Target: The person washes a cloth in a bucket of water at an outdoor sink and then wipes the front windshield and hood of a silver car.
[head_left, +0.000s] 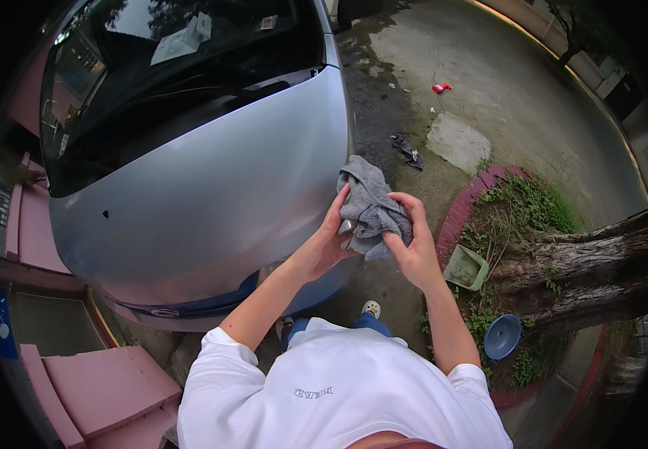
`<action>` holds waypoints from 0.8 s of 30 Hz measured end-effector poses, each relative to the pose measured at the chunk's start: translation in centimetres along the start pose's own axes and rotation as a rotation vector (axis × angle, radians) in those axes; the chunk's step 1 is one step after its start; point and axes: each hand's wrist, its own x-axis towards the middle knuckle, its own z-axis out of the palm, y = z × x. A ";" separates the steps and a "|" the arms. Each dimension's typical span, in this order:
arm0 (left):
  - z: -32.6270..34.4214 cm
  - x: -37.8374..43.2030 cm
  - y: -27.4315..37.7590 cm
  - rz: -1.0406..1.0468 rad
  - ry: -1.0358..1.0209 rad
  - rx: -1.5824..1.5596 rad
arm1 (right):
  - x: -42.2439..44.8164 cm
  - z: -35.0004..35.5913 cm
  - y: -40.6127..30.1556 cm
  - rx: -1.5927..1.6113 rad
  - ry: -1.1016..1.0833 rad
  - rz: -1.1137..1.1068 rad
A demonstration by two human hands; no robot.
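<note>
A bunched grey terry cloth is held between my two hands, above the front corner of a silver car. My left hand grips its left side, and my right hand grips its right side with thumb and fingers bent around the folds. The car's hood lies to the left, with the dark windshield beyond it. Something shiny, perhaps part of the headlight, shows between my left hand and the cloth; I cannot tell what it is. The palm side of my left hand is partly hidden.
On the right, a brick-edged planting bed holds a tree trunk, a pale green plastic tub and a blue basin. A dark rag and a red bottle lie on the concrete. Pink blocks stand lower left.
</note>
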 end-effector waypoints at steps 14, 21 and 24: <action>-1.2 14.4 21.5 1.035 0.681 0.451 | 7.7 -18.4 12.1 -0.257 0.046 0.190; -10.5 30.5 27.2 0.421 1.754 1.427 | 11.3 -26.1 24.8 -0.212 0.079 0.533; -5.1 33.1 22.4 0.504 1.515 1.345 | 13.8 -29.0 26.6 -0.140 0.050 0.707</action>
